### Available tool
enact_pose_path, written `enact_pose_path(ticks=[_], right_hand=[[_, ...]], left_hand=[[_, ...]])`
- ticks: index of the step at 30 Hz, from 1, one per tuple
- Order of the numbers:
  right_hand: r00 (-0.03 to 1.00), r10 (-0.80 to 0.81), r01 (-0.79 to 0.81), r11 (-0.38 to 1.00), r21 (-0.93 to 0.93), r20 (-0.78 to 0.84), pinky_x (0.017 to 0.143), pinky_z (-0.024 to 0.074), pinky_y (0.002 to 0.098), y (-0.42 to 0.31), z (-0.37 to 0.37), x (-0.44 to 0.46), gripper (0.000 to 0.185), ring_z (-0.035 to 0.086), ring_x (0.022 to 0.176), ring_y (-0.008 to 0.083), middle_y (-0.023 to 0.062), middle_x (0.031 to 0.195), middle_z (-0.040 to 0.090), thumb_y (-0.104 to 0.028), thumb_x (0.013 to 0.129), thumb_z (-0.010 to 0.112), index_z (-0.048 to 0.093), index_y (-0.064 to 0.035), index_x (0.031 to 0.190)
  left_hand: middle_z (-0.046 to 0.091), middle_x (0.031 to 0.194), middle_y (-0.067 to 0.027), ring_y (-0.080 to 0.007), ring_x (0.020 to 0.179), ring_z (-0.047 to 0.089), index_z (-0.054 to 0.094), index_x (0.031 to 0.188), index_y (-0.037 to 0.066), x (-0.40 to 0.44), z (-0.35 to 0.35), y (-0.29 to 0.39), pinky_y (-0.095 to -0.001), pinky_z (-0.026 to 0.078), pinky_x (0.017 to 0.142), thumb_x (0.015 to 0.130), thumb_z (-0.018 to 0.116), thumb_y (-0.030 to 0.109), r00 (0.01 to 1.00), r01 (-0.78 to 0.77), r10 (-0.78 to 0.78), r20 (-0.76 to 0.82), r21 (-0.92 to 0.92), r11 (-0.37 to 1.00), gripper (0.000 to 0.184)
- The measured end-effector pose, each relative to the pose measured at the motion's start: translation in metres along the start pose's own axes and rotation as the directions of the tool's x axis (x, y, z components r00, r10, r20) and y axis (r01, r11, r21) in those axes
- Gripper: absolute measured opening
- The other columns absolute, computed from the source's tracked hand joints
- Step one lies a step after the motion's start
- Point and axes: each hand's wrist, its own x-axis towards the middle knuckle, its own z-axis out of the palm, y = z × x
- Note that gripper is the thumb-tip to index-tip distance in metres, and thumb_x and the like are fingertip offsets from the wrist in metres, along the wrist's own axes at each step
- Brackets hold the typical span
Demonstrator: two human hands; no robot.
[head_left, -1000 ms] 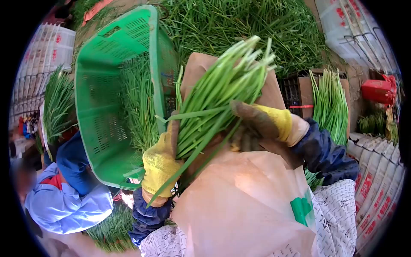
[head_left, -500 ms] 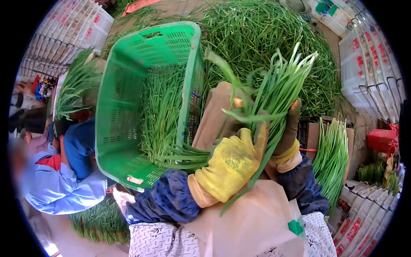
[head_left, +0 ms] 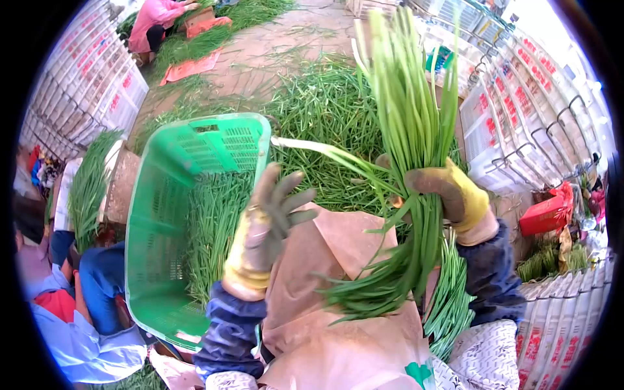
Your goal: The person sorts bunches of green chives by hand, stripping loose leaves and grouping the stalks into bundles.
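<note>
My right hand (head_left: 455, 195), in a yellow glove with a dark, soiled palm, is closed around a bunch of garlic chives (head_left: 413, 104). The bunch stands upright with its pale ends up, and its green leaves bend down over my lap. One loose stalk (head_left: 325, 151) sticks out to the left from it. My left hand (head_left: 272, 218), gloved the same way, is open with spread fingers and holds nothing. It is near the right side of a green plastic basket (head_left: 148, 214), in which more chives (head_left: 218, 234) lie.
A large heap of chives (head_left: 318, 104) covers the floor ahead. Another bunch (head_left: 452, 299) lies beside my right leg. Stacked white crates (head_left: 97, 84) stand left, with more crates (head_left: 520, 110) on the right, near a red box (head_left: 545, 213). A person in blue (head_left: 84, 344) sits left; another in pink (head_left: 153, 26) works farther back.
My left hand has moved left, away from the bunch, and opened. My right hand has raised the chives and turned them upright. The view has tilted up, showing more floor ahead.
</note>
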Motion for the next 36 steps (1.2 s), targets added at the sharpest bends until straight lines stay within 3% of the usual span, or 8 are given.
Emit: enact_pose_path(ticks=[4, 8, 21, 25, 26, 27, 31, 36], right_hand=[[0.999, 0.019, 0.009, 0.772, -0.636, 0.038, 0.071, 0.0511, 0.0264, 0.015, 0.036, -0.004, 0.046, 0.063, 0.08, 0.011, 0.0048, 0.092, 0.069, -0.023, 0.075, 0.079, 0.063, -0.0016, 0.113], [0.989, 0.089, 0.098, 0.198, -0.975, 0.118, 0.076, 0.0514, 0.0412, 0.099, 0.055, -0.006, 0.092, 0.065, 0.085, 0.0385, 0.0237, 0.089, 0.067, -0.044, 0.073, 0.073, 0.035, 0.0101, 0.137], [0.914, -0.047, 0.399, 0.292, -0.869, 0.404, 0.084, 0.0471, 0.0441, 0.104, 0.079, 0.008, 0.091, 0.058, 0.099, 0.0434, 0.0294, 0.109, 0.059, -0.048, 0.078, 0.07, 0.031, 0.0038, 0.142], [0.911, 0.351, 0.179, 0.14, -0.974, 0.218, 0.081, 0.0484, 0.0357, 0.061, 0.102, 0.018, 0.065, 0.063, 0.096, 0.0327, 0.0233, 0.108, 0.062, -0.033, 0.076, 0.077, 0.053, 0.0025, 0.124], [0.931, -0.01, 0.327, 0.461, -0.825, 0.364, 0.082, 0.0492, 0.0305, 0.063, 0.1, 0.025, 0.054, 0.063, 0.091, 0.02, 0.0165, 0.106, 0.065, -0.027, 0.077, 0.077, 0.057, 0.0023, 0.117], [0.977, 0.168, 0.057, 0.395, -0.917, 0.133, 0.088, 0.0482, 0.0293, 0.047, 0.096, 0.03, 0.05, 0.06, 0.094, 0.0137, 0.0111, 0.105, 0.065, -0.02, 0.079, 0.075, 0.057, 0.0024, 0.119], [0.947, -0.255, 0.302, 0.508, -0.807, 0.194, 0.074, 0.0499, 0.0305, 0.029, 0.102, 0.09, 0.044, 0.062, 0.082, 0.0193, 0.0143, 0.1, 0.065, -0.03, 0.08, 0.071, 0.062, -0.0028, 0.113], [0.867, 0.2, 0.262, 0.595, -0.76, 0.456, 0.082, 0.0474, 0.0305, 0.013, 0.127, 0.143, 0.034, 0.063, 0.087, 0.019, 0.0137, 0.098, 0.068, -0.032, 0.092, 0.057, 0.066, -0.0007, 0.104]], left_hand=[[0.033, 0.146, -0.0133, -0.0301, 0.127, 0.043, 0.019, 0.149, 0.011, 0.003, 0.01, -0.032, -0.0487, 0.039, 0.104, 0.076, 0.068, 0.061, 0.996, -0.088, 0.081, -0.035, -0.285, 0.955, 0.101], [0.041, 0.143, -0.01, -0.0294, 0.127, 0.044, 0.03, 0.146, 0.009, -0.033, -0.005, -0.038, -0.0466, 0.036, 0.108, 0.072, 0.062, 0.073, 0.965, -0.138, 0.067, -0.254, -0.274, 0.952, 0.103], [0.047, 0.136, -0.0189, -0.0382, 0.121, 0.051, 0.033, 0.143, 0.009, -0.037, -0.043, -0.041, -0.0518, 0.047, 0.098, 0.075, 0.069, 0.061, 0.995, -0.09, 0.071, -0.066, -0.366, 0.926, 0.093], [0.055, 0.124, -0.0191, -0.0324, 0.107, 0.061, 0.037, 0.139, 0.006, -0.025, -0.04, -0.039, -0.0444, 0.053, 0.091, 0.081, 0.072, 0.022, 0.998, -0.051, 0.025, -0.063, -0.451, 0.891, 0.069], [0.057, 0.121, -0.0204, -0.0318, 0.102, 0.063, 0.039, 0.137, 0.004, -0.025, -0.036, -0.035, -0.0423, 0.055, 0.086, 0.08, 0.073, 0.019, 0.997, -0.058, 0.028, -0.074, -0.438, 0.897, 0.068], [0.058, 0.117, -0.0209, -0.0308, 0.101, 0.064, 0.041, 0.135, 0.003, -0.022, -0.037, -0.034, -0.0413, 0.055, 0.084, 0.078, 0.075, 0.018, 0.998, -0.033, 0.008, -0.065, -0.391, 0.92, 0.068], [0.062, 0.114, -0.014, -0.0264, 0.1, 0.063, 0.047, 0.131, 0.003, -0.012, -0.022, -0.032, -0.0385, 0.055, 0.084, 0.08, 0.074, 0.014, 0.999, -0.002, -0.009, -0.033, -0.332, 0.943, 0.059], [0.062, 0.116, -0.0067, -0.0178, 0.101, 0.061, 0.053, 0.127, 0.003, -0.002, -0.015, -0.033, -0.0321, 0.051, 0.087, 0.084, 0.071, 0.013, 0.999, 0.044, -0.037, 0.038, -0.186, 0.982, 0.048]])
